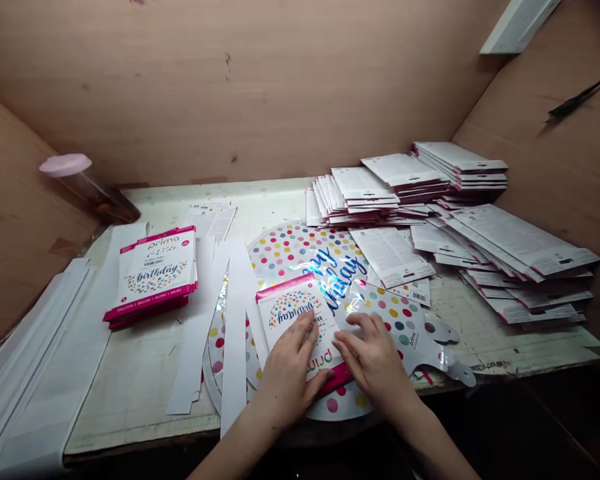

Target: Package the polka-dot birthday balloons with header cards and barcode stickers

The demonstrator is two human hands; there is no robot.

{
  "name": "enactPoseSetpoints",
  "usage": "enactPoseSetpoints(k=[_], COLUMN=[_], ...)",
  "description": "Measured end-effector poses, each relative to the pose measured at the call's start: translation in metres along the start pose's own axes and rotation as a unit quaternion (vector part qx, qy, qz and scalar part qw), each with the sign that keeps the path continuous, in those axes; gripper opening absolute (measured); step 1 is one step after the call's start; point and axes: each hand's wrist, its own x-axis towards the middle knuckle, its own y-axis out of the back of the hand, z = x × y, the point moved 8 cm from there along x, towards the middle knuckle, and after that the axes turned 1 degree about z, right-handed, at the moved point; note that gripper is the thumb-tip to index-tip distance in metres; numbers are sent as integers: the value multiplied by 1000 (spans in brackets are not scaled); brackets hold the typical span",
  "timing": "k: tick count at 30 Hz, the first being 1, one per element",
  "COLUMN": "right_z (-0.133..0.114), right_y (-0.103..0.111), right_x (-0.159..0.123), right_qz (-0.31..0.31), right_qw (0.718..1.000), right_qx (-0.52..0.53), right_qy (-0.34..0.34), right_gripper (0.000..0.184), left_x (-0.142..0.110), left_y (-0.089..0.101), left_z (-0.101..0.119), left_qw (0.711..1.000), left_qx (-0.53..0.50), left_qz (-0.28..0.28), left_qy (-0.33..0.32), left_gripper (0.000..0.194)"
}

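A white and pink balloon packet (287, 303), printed "birthday" and turned upside down to me, lies in front of me on flat foil balloons. My left hand (293, 360) rests across its face, fingers on the print and thumb by the lower pink edge, holding it. At the packet's right edge, my right hand (377, 360) has its fingers bent and closed on the side. Beneath spread the dotted foil balloons (285, 250), with blue lettering and tails pointing right. Long white paper strips (236, 333) lie over the balloons, left of the packet.
A stack of pink and white packets (155, 273) stands at left. Many packets lie face down in overlapping piles (520, 240) at right and back (365, 190). Long white sheets (35, 360) line the left edge. A lidded clear container (93, 190) leans in the back left corner, by wooden walls.
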Motion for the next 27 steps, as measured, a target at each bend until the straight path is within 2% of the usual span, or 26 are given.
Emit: enactPoseSetpoints(k=[2,4,5,8,11,13,16,18,19,21,22,23,24,25,26,27], right_z=[1,0,0,2,11,14,18,19,17,5,-5,-17,-29,-40,-49,-54], right_y=[1,0,-1,-5,-18,-28,-33,-27,-21,4,21,41,61,79,95,109], right_x=[4,11,15,24,27,27,30,34,37,45,48,52,54,54,55,55], right_qz=[10,16,18,31,39,37,27,-3,-29,-91,-122,-147,-167,-182,-184,-164], right_qw=[1000,999,999,996,975,962,951,938,926,900,895,901,916,930,941,952], right_qx=[-16,-40,-42,9,84,118,175,252,305,394,411,401,365,318,275,240], right_qy=[-9,-14,-19,-81,-201,-245,-253,-238,-223,-165,-121,-71,-18,32,72,94], right_gripper=[30,30,27,23,12,11,15,15,18,25,26,26,24,22,19,17], left_x=[-9,-24,-32,-48,-52,-51,-50,-49,-48,-47,-45,-41,-34,-26,-19,-15], left_y=[20,41,47,48,35,26,18,23,34,69,88,102,109,108,101,92], left_z=[-6,-19,-27,-52,-68,-73,-74,-74,-74,-75,-74,-72,-70,-66,-58,-50], left_qw=[996,982,975,959,939,923,900,897,902,913,916,920,921,915,894,858], left_qx=[25,33,22,-53,-126,-168,-246,-264,-251,-196,-178,-188,-233,-305,-388,-468], left_qz=[78,151,169,148,101,93,85,84,103,177,209,217,191,135,67,9], left_qy=[35,104,140,234,305,333,351,344,336,312,291,268,245,227,215,210], left_gripper=[47,43,43,46,55,65,74,76,78,83,84,84,81,74,64,55])
